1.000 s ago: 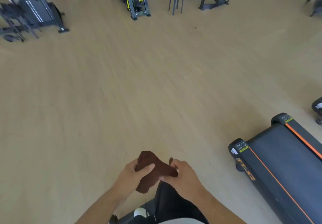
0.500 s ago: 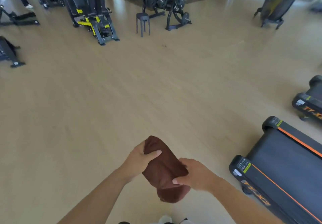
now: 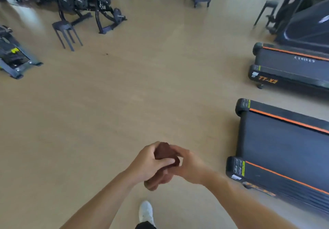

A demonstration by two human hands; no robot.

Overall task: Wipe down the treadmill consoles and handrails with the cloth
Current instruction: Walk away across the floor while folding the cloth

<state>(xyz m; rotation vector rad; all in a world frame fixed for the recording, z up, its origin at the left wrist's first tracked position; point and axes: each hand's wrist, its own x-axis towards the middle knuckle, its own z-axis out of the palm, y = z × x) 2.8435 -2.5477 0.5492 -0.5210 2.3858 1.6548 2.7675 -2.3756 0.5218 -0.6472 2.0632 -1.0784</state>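
I judge I'm still readying the cloth (image 3: 164, 153), so I'd fold it into a firm pad before stepping to the near treadmill (image 3: 284, 148), whose rear end lies to my right on the floor (image 3: 124, 104). My left hand (image 3: 149, 163) and right hand (image 3: 188, 164) both curl round the bunched cloth, held low in front of me.

we see a tan wooden floor (image 3: 142, 86) carrying two orange-striped treadmills (image 3: 284, 139) (image 3: 292, 65) at right, a small dark stool (image 3: 65, 31) and what seem exercise bikes (image 3: 89, 1) beyond, and our white shoe (image 3: 146, 211).
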